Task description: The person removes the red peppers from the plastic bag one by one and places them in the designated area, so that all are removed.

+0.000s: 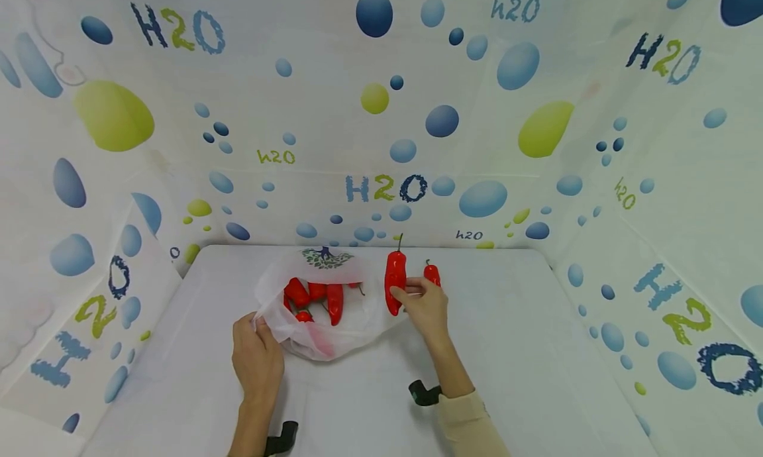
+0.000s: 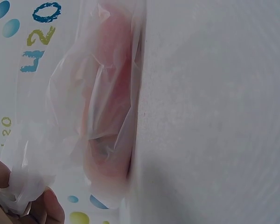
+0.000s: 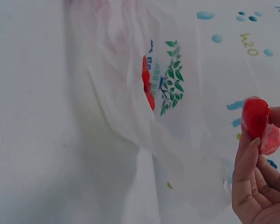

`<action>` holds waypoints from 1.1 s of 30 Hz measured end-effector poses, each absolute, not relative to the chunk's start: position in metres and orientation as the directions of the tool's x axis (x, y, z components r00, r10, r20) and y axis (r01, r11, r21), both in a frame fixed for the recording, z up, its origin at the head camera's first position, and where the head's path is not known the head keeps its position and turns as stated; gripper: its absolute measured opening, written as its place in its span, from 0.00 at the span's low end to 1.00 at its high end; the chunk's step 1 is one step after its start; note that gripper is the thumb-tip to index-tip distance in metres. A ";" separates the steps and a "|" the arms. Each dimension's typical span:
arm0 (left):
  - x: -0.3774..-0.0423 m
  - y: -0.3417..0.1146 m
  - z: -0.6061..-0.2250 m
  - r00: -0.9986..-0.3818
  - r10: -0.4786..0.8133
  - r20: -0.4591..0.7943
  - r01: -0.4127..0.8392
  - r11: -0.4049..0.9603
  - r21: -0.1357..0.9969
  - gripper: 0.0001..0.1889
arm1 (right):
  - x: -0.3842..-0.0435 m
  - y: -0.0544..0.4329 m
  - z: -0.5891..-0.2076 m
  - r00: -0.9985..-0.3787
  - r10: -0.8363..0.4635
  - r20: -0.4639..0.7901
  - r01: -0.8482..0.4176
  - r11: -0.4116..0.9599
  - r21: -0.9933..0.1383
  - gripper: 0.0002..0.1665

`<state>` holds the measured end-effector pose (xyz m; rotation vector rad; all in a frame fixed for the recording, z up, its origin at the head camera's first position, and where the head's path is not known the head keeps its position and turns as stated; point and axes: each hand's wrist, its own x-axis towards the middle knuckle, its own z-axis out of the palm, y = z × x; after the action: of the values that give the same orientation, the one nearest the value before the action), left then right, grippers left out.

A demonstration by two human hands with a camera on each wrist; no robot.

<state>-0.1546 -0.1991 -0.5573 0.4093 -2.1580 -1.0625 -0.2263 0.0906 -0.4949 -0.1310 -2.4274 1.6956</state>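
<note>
In the head view a thin white plastic bag with a tree print lies with its mouth facing the person, several red peppers inside. The left hand pinches the bag's left edge; in the left wrist view its fingers bunch the film. Between thumb and fingers, the right hand holds a long red pepper, stem up, at the bag's right side. Another red pepper shows just behind this hand, its lower part hidden; whether the hand touches it I cannot tell.
A white table spreads under the bag. Behind and beside it stand white sheets printed with blue and green drops. Black wrist mounts show at both forearms.
</note>
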 end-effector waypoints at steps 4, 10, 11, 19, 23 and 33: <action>-0.155 -0.200 -0.558 -0.713 -0.545 0.441 0.017 0.616 0.788 0.17 | -0.229 0.096 -0.496 -0.979 0.178 0.097 -0.027 0.360 -0.933 0.22; -0.155 -0.201 -0.558 -0.712 -0.548 0.439 0.016 0.612 0.791 0.17 | -0.232 0.104 -0.495 -0.975 0.210 0.078 0.006 0.373 -0.928 0.23; -0.155 -0.201 -0.558 -0.712 -0.550 0.437 0.015 0.610 0.792 0.17 | -0.233 0.105 -0.495 -0.973 0.219 0.072 0.016 0.376 -0.927 0.23; -0.154 -0.201 -0.558 -0.714 -0.549 0.434 0.010 0.612 0.791 0.17 | -0.237 0.117 -0.495 -0.965 0.259 0.048 0.052 0.367 -0.929 0.23; -0.154 -0.201 -0.558 -0.714 -0.549 0.435 0.012 0.611 0.792 0.17 | -0.239 0.125 -0.495 -0.963 0.266 0.036 0.063 0.355 -0.933 0.23; -0.155 -0.201 -0.558 -0.707 -0.548 0.446 0.017 0.618 0.786 0.17 | -0.244 0.141 -0.497 -0.959 0.276 0.062 0.051 0.383 -0.922 0.22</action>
<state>-0.1547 -0.2008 -0.5582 0.4150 -2.1514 -1.0554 -0.2437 0.1409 -0.4965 -0.2926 -2.4345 1.6128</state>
